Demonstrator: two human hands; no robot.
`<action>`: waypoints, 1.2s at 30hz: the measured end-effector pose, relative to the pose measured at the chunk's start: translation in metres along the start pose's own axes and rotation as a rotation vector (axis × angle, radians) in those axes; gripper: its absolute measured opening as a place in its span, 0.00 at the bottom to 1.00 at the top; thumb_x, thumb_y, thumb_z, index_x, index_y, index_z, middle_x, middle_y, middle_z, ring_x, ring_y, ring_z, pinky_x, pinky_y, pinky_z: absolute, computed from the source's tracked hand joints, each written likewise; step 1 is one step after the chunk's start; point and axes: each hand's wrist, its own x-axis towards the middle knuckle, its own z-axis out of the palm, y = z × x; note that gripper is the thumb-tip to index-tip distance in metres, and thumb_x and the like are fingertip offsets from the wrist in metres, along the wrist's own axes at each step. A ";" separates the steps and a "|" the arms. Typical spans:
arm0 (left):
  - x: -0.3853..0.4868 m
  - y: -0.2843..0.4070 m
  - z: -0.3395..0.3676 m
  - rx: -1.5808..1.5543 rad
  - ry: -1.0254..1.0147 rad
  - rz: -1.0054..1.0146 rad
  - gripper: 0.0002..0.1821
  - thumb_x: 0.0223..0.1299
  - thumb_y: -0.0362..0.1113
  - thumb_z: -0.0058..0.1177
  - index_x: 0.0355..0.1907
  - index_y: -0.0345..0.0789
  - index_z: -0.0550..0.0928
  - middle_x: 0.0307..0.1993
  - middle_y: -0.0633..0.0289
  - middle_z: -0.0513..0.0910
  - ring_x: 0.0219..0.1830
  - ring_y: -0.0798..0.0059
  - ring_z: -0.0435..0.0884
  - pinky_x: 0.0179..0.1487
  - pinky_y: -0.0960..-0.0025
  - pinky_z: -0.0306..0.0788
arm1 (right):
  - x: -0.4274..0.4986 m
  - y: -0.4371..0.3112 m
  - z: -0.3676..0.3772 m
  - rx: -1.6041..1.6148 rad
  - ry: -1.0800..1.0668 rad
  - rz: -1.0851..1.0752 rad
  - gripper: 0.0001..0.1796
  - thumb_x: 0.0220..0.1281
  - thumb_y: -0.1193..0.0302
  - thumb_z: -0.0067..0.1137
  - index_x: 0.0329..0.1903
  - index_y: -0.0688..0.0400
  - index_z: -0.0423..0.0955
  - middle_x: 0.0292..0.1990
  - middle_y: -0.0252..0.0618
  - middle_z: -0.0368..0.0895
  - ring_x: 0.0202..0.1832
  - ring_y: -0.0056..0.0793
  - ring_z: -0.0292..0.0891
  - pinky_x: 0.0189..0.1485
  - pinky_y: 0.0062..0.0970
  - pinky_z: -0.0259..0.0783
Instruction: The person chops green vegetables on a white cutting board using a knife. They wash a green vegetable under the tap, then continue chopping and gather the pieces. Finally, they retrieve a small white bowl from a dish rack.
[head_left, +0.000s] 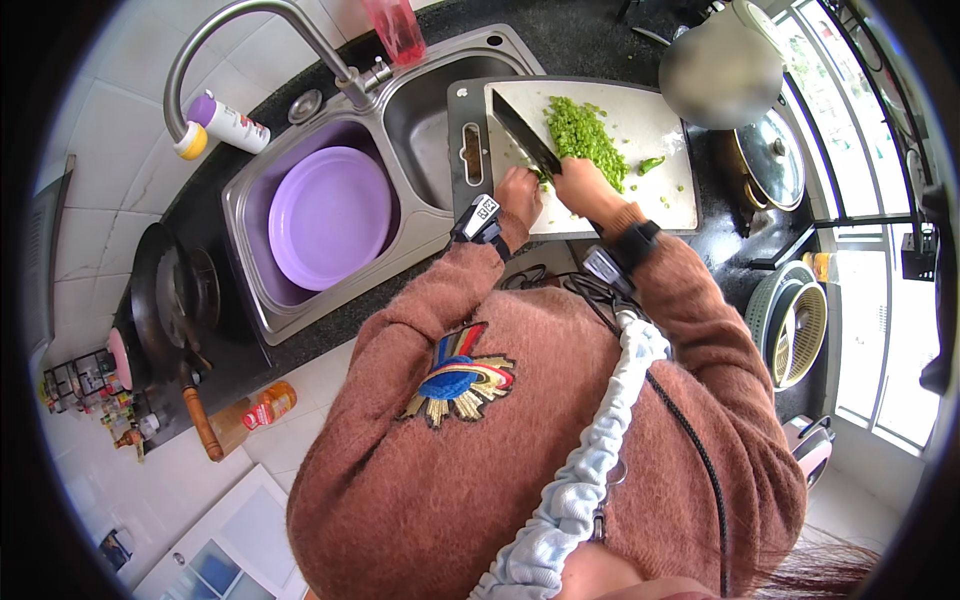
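Note:
My right hand (585, 187) is closed around a kitchen knife (521, 135), its dark blade slanting up and left over the cutting board (675, 202). Close beside the blade, my left hand (519, 195) rests at the board's near edge with its fingers curled on a small green piece, mostly hidden. A heap of chopped green vegetable (585, 139) lies on the white board to the right of the blade. One larger green piece (651, 164) and several small bits are scattered right of the heap. The board's grey handle end reaches over the right sink basin.
A purple basin (330, 217) sits in the left sink bowl, under a curved faucet (255, 7). Behind the sink stands a pink pitcher (397, 34). A glass-lidded pan (772, 161) and nested baskets (795, 330) are at right; a wok (157, 292) is at left.

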 end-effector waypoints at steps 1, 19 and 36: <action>-0.001 0.001 0.000 -0.007 -0.008 -0.020 0.06 0.38 0.22 0.51 0.23 0.33 0.77 0.27 0.56 0.75 0.35 0.57 0.74 0.37 0.62 0.70 | -0.011 0.006 -0.003 -0.103 0.045 -0.073 0.10 0.49 0.74 0.47 0.23 0.69 0.74 0.24 0.59 0.77 0.29 0.52 0.77 0.33 0.40 0.74; 0.013 0.000 0.007 -0.016 0.016 -0.022 0.07 0.41 0.24 0.55 0.27 0.30 0.78 0.31 0.53 0.77 0.38 0.56 0.74 0.42 0.62 0.70 | -0.039 0.029 -0.020 -0.104 0.186 -0.118 0.13 0.55 0.69 0.47 0.27 0.68 0.72 0.23 0.61 0.74 0.28 0.56 0.73 0.33 0.44 0.70; 0.002 -0.002 0.003 0.025 -0.057 -0.007 0.05 0.41 0.24 0.53 0.26 0.32 0.77 0.29 0.56 0.76 0.35 0.57 0.73 0.38 0.62 0.70 | -0.012 -0.002 0.005 -0.312 0.136 -0.293 0.12 0.49 0.80 0.46 0.38 0.65 0.60 0.24 0.54 0.77 0.29 0.53 0.76 0.30 0.44 0.71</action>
